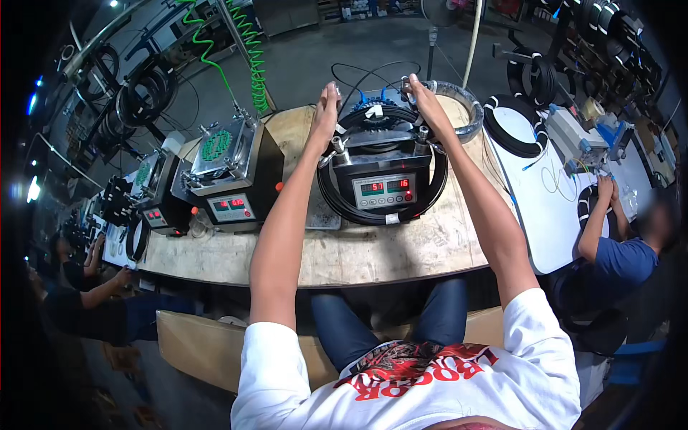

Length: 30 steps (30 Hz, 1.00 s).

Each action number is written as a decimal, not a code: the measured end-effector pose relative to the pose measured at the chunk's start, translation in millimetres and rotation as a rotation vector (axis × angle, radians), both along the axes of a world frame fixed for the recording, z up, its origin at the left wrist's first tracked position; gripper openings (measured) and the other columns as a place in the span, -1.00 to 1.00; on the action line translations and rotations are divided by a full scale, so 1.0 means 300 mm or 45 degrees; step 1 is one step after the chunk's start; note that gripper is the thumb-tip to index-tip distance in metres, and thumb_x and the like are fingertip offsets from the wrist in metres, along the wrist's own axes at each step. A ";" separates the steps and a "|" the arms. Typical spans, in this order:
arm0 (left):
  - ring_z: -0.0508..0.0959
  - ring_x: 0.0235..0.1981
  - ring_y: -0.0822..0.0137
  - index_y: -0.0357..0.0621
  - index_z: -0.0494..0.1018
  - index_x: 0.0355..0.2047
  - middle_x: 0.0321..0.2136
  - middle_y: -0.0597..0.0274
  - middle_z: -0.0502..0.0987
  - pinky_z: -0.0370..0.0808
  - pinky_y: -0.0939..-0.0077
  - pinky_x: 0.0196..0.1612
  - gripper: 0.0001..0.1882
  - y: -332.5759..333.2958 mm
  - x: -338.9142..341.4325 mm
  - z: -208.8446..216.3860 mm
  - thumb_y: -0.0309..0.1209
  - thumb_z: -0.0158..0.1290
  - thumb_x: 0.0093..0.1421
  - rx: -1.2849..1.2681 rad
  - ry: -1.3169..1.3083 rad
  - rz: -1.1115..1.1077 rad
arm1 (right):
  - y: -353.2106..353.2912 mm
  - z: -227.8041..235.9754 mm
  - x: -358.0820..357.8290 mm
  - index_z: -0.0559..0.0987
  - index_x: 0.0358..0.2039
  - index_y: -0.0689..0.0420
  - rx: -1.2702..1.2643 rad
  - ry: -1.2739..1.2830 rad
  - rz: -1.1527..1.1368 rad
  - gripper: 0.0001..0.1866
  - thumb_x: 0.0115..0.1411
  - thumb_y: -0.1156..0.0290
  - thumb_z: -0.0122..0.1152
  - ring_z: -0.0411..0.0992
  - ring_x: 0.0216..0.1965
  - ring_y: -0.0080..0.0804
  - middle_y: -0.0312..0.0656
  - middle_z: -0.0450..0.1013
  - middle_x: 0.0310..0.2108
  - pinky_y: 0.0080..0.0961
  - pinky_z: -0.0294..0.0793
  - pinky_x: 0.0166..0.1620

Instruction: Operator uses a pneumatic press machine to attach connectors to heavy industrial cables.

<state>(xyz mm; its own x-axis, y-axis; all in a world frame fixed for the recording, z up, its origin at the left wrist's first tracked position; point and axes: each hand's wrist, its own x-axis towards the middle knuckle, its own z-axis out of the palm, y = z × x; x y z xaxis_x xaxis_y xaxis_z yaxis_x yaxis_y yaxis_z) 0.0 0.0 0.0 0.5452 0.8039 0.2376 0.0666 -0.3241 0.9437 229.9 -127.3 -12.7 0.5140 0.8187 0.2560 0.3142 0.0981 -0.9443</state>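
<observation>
The left hand (325, 117) and right hand (428, 107), grips unclear, are at 2 far corners of a boxy black machine (385, 190) ringed by coiled black cable (332, 193).

Digits (403, 184) (red) on display (385, 192), letters (473, 367) on shirt (444, 403)

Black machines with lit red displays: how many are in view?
3: the nearest machine straight ahead, a second machine to its left, and a third machine farther left. More may be hidden beyond it.
</observation>
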 end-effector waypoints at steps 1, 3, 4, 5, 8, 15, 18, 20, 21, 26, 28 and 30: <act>0.17 0.35 0.07 -0.08 0.10 0.39 0.23 0.03 0.32 0.03 0.25 0.37 -0.13 0.005 -0.001 0.000 0.33 -0.40 0.34 0.017 0.040 0.002 | -0.002 0.002 -0.006 0.44 0.15 0.36 0.012 -0.029 -0.033 -0.13 0.35 -0.31 -0.25 0.34 0.20 -0.13 0.09 0.46 0.08 -0.37 0.16 0.28; 0.21 0.33 0.09 -0.15 0.16 0.36 0.21 0.02 0.36 0.06 0.27 0.35 -0.12 -0.006 0.001 -0.003 0.32 -0.38 0.34 0.026 0.080 0.002 | -0.008 0.004 -0.008 0.45 0.15 0.31 0.017 -0.060 -0.067 -0.16 0.36 -0.29 -0.26 0.39 0.15 -0.12 0.09 0.50 0.03 -0.37 0.23 0.24; 0.28 0.26 0.09 -0.21 0.18 0.33 0.14 0.00 0.38 0.11 0.31 0.32 -0.12 -0.023 0.008 -0.004 0.31 -0.39 0.35 0.049 0.065 0.026 | -0.015 0.003 -0.005 0.45 0.14 0.32 0.013 -0.059 -0.073 -0.16 0.36 -0.29 -0.25 0.39 0.15 -0.12 0.10 0.50 0.02 -0.36 0.24 0.23; 0.35 0.20 0.09 -0.27 0.21 0.30 0.08 -0.03 0.41 0.16 0.35 0.30 -0.11 -0.038 0.013 -0.004 0.31 -0.39 0.35 0.073 0.051 0.050 | -0.021 0.002 -0.001 0.44 0.14 0.33 0.009 -0.058 -0.078 -0.15 0.36 -0.29 -0.25 0.40 0.14 -0.12 0.11 0.50 0.02 -0.36 0.24 0.23; 0.42 0.09 0.16 -0.31 0.21 0.28 -0.02 0.00 0.46 0.25 0.38 0.21 -0.20 -0.032 0.006 -0.012 0.20 -0.25 0.38 0.110 0.000 0.094 | -0.029 0.012 -0.020 0.44 0.14 0.34 0.031 -0.043 -0.065 -0.15 0.36 -0.30 -0.25 0.40 0.14 -0.12 0.12 0.50 0.02 -0.35 0.24 0.24; 0.35 -0.35 0.55 -0.25 0.20 0.30 -0.20 0.31 0.50 0.32 0.62 -0.31 -0.37 0.028 0.011 -0.045 -0.09 -0.02 0.38 0.031 -0.100 -0.018 | -0.033 0.033 -0.028 0.44 0.14 0.38 -0.010 -0.053 -0.028 -0.11 0.34 -0.32 -0.23 0.33 0.20 -0.17 0.06 0.46 0.10 -0.38 0.15 0.29; 0.48 -0.14 0.30 -0.23 0.22 0.29 -0.19 0.10 0.51 0.37 0.46 0.04 -0.39 0.042 0.015 -0.054 -0.09 -0.06 0.38 0.091 -0.042 0.019 | -0.034 0.035 -0.033 0.44 0.14 0.38 -0.013 -0.072 -0.046 -0.12 0.35 -0.31 -0.22 0.33 0.20 -0.19 0.05 0.46 0.09 -0.40 0.17 0.28; 0.50 -0.18 0.29 -0.23 0.25 0.27 -0.22 0.09 0.53 0.39 0.44 0.00 -0.47 0.050 0.031 -0.055 -0.17 -0.12 0.41 0.167 -0.038 0.035 | -0.029 0.030 -0.007 0.43 0.15 0.39 -0.040 -0.098 -0.025 -0.12 0.36 -0.29 -0.22 0.34 0.18 -0.21 0.05 0.46 0.09 -0.41 0.18 0.27; 0.50 -0.18 0.29 -0.23 0.25 0.27 -0.22 0.09 0.53 0.39 0.44 0.00 -0.47 0.061 0.029 -0.061 -0.17 -0.12 0.41 0.167 -0.037 0.040 | -0.026 0.030 -0.013 0.43 0.15 0.39 -0.040 -0.097 -0.019 -0.12 0.36 -0.29 -0.22 0.34 0.18 -0.21 0.05 0.46 0.09 -0.41 0.18 0.27; 0.46 -0.12 0.33 -0.29 0.32 0.20 -0.20 0.11 0.52 0.34 0.50 0.07 -0.57 0.042 0.020 -0.044 -0.34 -0.20 0.41 0.358 0.024 0.006 | -0.035 0.033 -0.024 0.47 0.12 0.33 -0.030 -0.107 -0.018 -0.16 0.36 -0.30 -0.23 0.36 0.14 -0.23 0.00 0.48 0.03 -0.42 0.20 0.25; 0.46 -0.17 0.37 -0.28 0.31 0.21 -0.19 0.13 0.52 0.36 0.54 0.01 -0.57 0.053 0.017 -0.052 -0.35 -0.20 0.41 0.376 -0.004 0.001 | -0.029 0.033 -0.021 0.48 0.11 0.32 -0.020 -0.125 -0.015 -0.17 0.36 -0.30 -0.23 0.36 0.14 -0.23 -0.01 0.48 0.03 -0.42 0.20 0.24; 0.46 -0.23 0.41 -0.27 0.30 0.22 -0.18 0.15 0.52 0.39 0.57 -0.06 -0.57 0.057 0.016 -0.060 -0.37 -0.20 0.41 0.392 -0.032 -0.008 | -0.028 0.035 -0.022 0.49 0.10 0.30 -0.013 -0.144 -0.015 -0.17 0.36 -0.30 -0.23 0.36 0.14 -0.22 -0.01 0.48 0.02 -0.42 0.21 0.23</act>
<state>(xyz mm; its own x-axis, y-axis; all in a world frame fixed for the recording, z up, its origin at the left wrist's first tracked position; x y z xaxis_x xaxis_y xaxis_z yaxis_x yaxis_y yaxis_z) 4.9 17.1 -18.0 0.5409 0.6886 0.4830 0.0416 -0.5954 0.8023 223.3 -135.8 -2.3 0.4920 0.8157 0.3042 0.4196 0.0840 -0.9038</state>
